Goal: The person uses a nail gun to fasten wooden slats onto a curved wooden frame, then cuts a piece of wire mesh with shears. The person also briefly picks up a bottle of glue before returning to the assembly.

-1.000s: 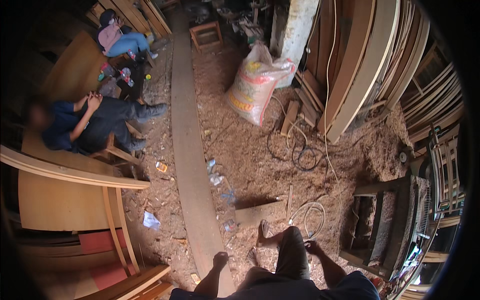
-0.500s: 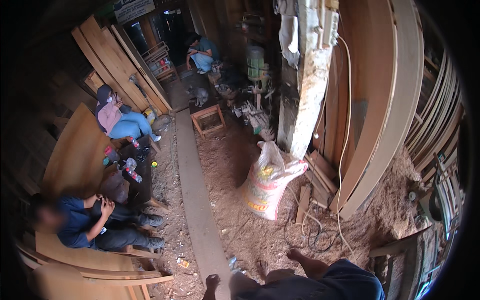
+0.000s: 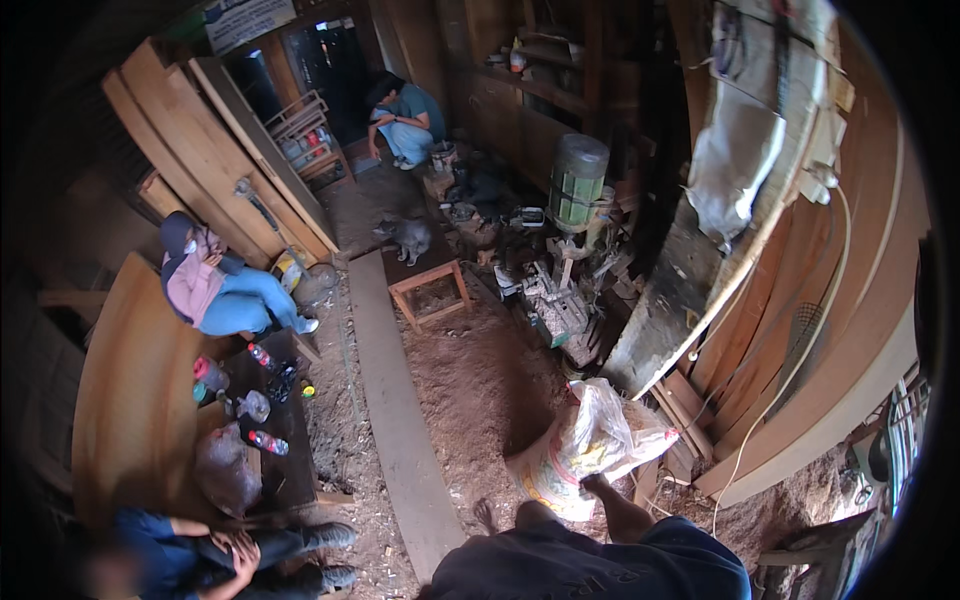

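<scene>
Ahead of me a white woven sack with coloured print stands on the dusty floor, its plastic top crumpled and gathered. My right hand reaches down to the near side of the sack and appears to meet it. Its fingers are small and dark against the sack, so I cannot make out their grip. My left hand is out of view, below the dark shirt at the lower edge. A bare foot shows left of the sack.
A long plank lies on the floor to the left. A wooden stool and a grey cat are farther off. A leaning post and tall boards stand right. Seated people occupy the left; another person crouches at the back.
I have moved forward, closer to the sack, and the view has shifted. My right hand has come to the sack's near side. My left hand has gone out of view.
</scene>
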Motion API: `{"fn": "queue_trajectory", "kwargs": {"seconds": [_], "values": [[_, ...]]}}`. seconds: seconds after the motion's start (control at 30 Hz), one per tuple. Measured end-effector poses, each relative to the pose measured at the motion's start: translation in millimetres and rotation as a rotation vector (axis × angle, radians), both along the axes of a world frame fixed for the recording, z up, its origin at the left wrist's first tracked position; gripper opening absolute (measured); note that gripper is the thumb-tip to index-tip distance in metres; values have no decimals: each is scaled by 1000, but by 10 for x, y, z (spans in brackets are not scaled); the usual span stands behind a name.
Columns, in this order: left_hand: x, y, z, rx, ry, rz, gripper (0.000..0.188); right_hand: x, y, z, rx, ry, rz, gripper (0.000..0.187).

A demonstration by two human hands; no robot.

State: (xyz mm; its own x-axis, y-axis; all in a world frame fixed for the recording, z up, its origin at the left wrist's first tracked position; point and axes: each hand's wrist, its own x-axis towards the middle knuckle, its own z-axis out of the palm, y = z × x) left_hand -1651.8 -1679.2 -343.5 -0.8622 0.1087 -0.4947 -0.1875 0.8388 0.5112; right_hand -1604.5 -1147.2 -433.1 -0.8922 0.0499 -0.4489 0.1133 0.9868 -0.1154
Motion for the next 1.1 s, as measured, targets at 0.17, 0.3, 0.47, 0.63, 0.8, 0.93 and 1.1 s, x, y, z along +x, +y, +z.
{"fn": "queue_trajectory", "kwargs": {"seconds": [0.17,0.3,0.47,0.63,0.8,0.93,1.1], "values": [[-3215,595,94,162,-45,32,24,138,-355,256,-917,-276,-1446,27],[-5346,1531,212,296,275,80,27,-658,-171,359,-901,-237,-1380,27],[-6291,2349,361,701,-66,171,18,-2649,600,349,-983,65,-1283,26],[-6600,2751,303,-66,-198,-591,17,-4374,1403,813,-1253,289,-1470,25],[-7236,3354,140,-15,-308,-303,24,-4911,1804,1007,-1494,566,-1639,30],[-8696,4692,333,476,-240,-258,15,-5199,2129,913,-1385,457,-1873,31],[-11647,7811,2135,927,391,-598,20,-6123,2636,905,-1298,501,-2020,30]]}}
